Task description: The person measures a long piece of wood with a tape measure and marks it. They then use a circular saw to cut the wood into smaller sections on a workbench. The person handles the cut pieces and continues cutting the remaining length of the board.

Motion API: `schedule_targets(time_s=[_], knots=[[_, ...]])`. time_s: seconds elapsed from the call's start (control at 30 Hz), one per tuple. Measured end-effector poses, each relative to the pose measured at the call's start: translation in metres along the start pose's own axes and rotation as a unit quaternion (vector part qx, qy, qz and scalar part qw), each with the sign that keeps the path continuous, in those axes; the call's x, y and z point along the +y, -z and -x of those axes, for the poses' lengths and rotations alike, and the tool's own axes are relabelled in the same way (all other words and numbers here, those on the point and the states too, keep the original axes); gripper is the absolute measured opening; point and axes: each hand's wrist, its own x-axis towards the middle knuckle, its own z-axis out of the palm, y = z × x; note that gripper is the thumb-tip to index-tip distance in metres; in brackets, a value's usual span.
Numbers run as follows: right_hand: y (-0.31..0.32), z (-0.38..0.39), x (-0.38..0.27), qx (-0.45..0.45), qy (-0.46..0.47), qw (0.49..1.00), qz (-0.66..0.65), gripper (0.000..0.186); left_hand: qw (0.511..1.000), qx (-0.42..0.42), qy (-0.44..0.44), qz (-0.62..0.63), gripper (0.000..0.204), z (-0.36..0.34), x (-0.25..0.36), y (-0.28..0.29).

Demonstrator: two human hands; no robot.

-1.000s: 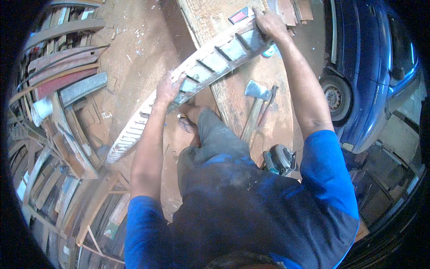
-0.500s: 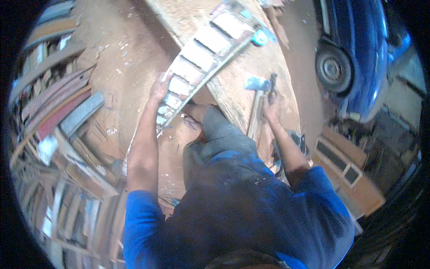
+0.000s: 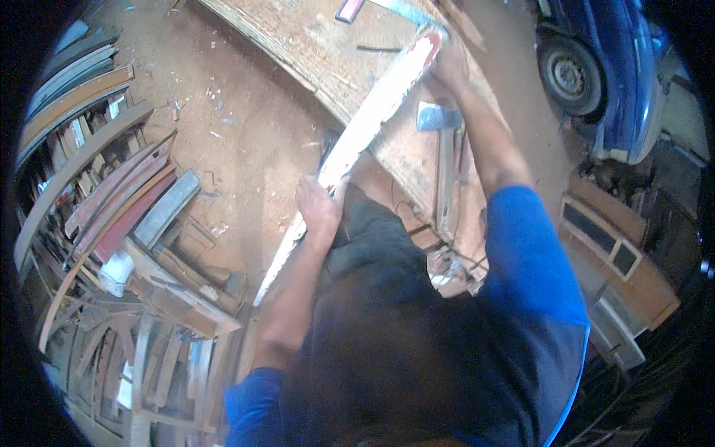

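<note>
A long piece with flaking white paint (image 3: 376,108) is turned narrow side up, running diagonally from the upper right down toward my body. My left hand (image 3: 319,205) is closed on its lower middle, and my right hand (image 3: 448,68) is closed at its upper end, the fingers partly hidden behind it. Under that end lies a wooden plank bench (image 3: 290,59). On the bench, just below my right hand, rests an axe (image 3: 438,118) with a long handle. A small pink-faced piece (image 3: 348,10) and a pale strip (image 3: 395,12) lie near the far end.
Curved, weathered wooden pieces (image 3: 104,208) are piled along the left over a dirt floor (image 3: 223,149). A blue car (image 3: 625,89) with its wheel stands at the upper right. A wooden panel with openings (image 3: 633,287) and other boards lie at the lower right.
The piece has been turned from its slatted face onto its narrow white side and angled more steeply. My right hand, down beside the axe half a second ago, is back at the piece's upper end.
</note>
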Motion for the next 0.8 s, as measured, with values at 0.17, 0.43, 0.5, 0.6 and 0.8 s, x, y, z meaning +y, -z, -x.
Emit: schedule_targets(time_s=[0.17,0.43,0.5,0.6,0.8], knots=[[-0.061,-0.011,0.073,-0.095,-0.12,0.987,-0.042,0.06,0.986,-0.121,0.005,0.116,0.059,-0.02,0.007,0.025],[0.053,0.091,-0.001,0.095,-0.433,0.843,-0.303,0.045,0.955,-0.11,-0.024,0.274,0.042,-0.008,-0.015,0.043],[0.086,0.148,-0.033,0.092,-0.492,0.57,-0.652,0.038,0.956,-0.129,-0.043,0.261,0.04,0.003,-0.025,0.033],[0.129,0.189,-0.152,0.1,-0.5,0.375,-0.774,0.033,0.958,-0.151,-0.069,0.232,0.043,0.004,-0.037,0.026],[0.159,0.216,-0.282,-0.067,-0.346,0.857,-0.377,0.04,0.923,-0.26,-0.072,0.273,0.06,-0.017,-0.042,0.037]])
